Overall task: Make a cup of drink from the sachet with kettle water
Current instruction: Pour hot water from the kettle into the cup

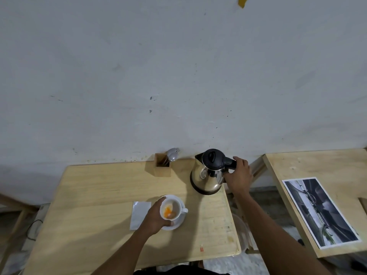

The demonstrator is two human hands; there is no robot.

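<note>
A white cup (174, 205) with orange powder in its bottom stands on a white saucer (177, 223) near the middle of the wooden table (95, 195). My left hand (156, 217) wraps around the cup's left side. The steel kettle (207, 176) with a black lid sits at the table's back right corner, spout toward the left. My right hand (239, 176) is closed around the kettle's black handle. A silvery sachet (139, 214) lies flat just left of the saucer.
A wooden holder (162, 165) with grey spoons and a fork stands by the wall, left of the kettle. A second wooden table (321, 169) at the right carries a printed photo (319, 211). A gap with a pale bin (241, 233) separates the tables.
</note>
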